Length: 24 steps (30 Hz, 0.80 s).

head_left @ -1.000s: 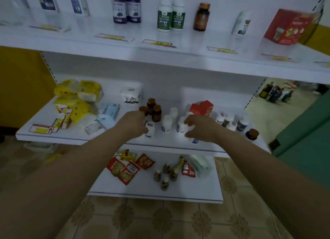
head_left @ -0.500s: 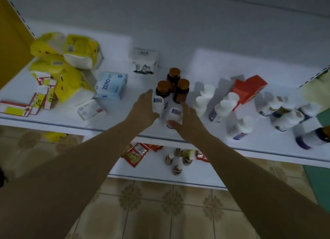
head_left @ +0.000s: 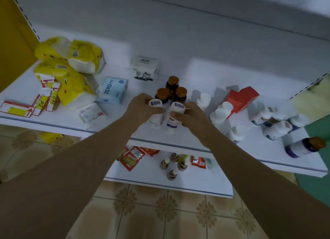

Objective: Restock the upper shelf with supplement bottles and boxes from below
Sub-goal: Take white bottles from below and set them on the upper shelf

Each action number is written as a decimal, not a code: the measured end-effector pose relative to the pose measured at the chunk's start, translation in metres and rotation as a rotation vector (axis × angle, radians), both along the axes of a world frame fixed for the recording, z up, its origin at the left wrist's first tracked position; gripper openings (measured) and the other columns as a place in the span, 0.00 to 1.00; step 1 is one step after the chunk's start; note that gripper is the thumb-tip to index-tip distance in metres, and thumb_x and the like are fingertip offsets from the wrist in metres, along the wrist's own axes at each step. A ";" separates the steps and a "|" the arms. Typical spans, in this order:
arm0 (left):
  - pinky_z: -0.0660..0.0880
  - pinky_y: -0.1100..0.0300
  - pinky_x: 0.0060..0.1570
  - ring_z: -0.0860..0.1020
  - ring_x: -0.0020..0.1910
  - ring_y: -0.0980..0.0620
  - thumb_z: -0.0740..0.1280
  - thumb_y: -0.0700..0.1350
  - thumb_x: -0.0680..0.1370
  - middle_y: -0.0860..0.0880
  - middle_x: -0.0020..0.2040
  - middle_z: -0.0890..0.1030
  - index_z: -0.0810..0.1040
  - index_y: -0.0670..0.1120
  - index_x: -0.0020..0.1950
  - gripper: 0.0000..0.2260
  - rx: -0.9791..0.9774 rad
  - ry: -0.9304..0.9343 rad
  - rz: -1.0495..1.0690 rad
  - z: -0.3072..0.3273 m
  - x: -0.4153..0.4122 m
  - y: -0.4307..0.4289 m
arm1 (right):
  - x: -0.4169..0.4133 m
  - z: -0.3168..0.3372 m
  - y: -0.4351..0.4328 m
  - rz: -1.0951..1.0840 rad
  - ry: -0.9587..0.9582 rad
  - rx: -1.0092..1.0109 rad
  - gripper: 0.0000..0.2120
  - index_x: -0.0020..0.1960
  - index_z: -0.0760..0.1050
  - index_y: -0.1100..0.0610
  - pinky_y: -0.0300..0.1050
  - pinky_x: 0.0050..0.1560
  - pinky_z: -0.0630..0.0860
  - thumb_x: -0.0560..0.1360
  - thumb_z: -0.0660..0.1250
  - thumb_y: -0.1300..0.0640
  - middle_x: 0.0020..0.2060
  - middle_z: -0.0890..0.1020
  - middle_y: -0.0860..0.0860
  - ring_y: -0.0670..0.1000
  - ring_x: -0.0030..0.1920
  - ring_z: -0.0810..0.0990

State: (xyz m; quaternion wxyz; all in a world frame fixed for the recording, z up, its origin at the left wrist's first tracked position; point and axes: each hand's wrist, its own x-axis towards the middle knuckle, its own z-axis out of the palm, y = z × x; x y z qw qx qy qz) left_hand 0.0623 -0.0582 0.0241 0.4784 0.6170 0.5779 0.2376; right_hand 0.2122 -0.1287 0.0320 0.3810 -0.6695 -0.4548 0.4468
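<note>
On the middle shelf (head_left: 178, 142), my left hand (head_left: 141, 108) grips a white supplement bottle (head_left: 155, 112) and my right hand (head_left: 192, 114) grips a second white bottle (head_left: 174, 117) beside it. Both bottles stand close together near the shelf's front edge. Just behind them stand three brown bottles with orange caps (head_left: 171, 91). Several more white bottles (head_left: 221, 113) and a red box (head_left: 241, 99) stand to the right. A purple bottle (head_left: 303, 147) lies on its side at the far right. The upper shelf is out of view.
Yellow tissue packs (head_left: 71, 67), a blue ZERO pack (head_left: 112, 90), a white tissue pack (head_left: 144, 68) and loose price tags (head_left: 26, 106) fill the shelf's left half. The lower shelf (head_left: 178, 187) holds red sachets (head_left: 132, 158) and small brown bottles (head_left: 173, 167). Tiled floor lies below.
The view has tilted down from the upper shelf and moved closer. My hands have drawn together and closed round the two white bottles, which now sit nearer the front edge.
</note>
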 end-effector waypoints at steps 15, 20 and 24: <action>0.79 0.61 0.34 0.83 0.34 0.53 0.61 0.58 0.77 0.48 0.38 0.84 0.77 0.46 0.53 0.17 -0.155 -0.562 -0.134 0.174 -0.061 -0.151 | -0.038 0.162 -0.115 0.172 0.424 0.178 0.03 0.50 0.72 0.53 0.45 0.43 0.80 0.78 0.62 0.54 0.39 0.83 0.48 0.47 0.39 0.83; 0.81 0.56 0.37 0.80 0.38 0.47 0.61 0.57 0.78 0.45 0.36 0.81 0.77 0.45 0.47 0.15 -0.123 -0.607 -0.119 0.240 -0.069 -0.199 | -0.048 0.225 -0.156 0.260 0.413 0.212 0.23 0.58 0.70 0.60 0.58 0.44 0.72 0.73 0.66 0.43 0.44 0.77 0.59 0.60 0.44 0.77; 0.76 0.54 0.42 0.78 0.37 0.47 0.60 0.43 0.76 0.43 0.39 0.77 0.73 0.43 0.47 0.05 -0.107 -0.665 -0.173 0.283 -0.079 -0.218 | -0.047 0.269 -0.178 0.271 0.501 0.264 0.10 0.50 0.72 0.56 0.51 0.44 0.79 0.77 0.62 0.49 0.39 0.79 0.53 0.53 0.39 0.79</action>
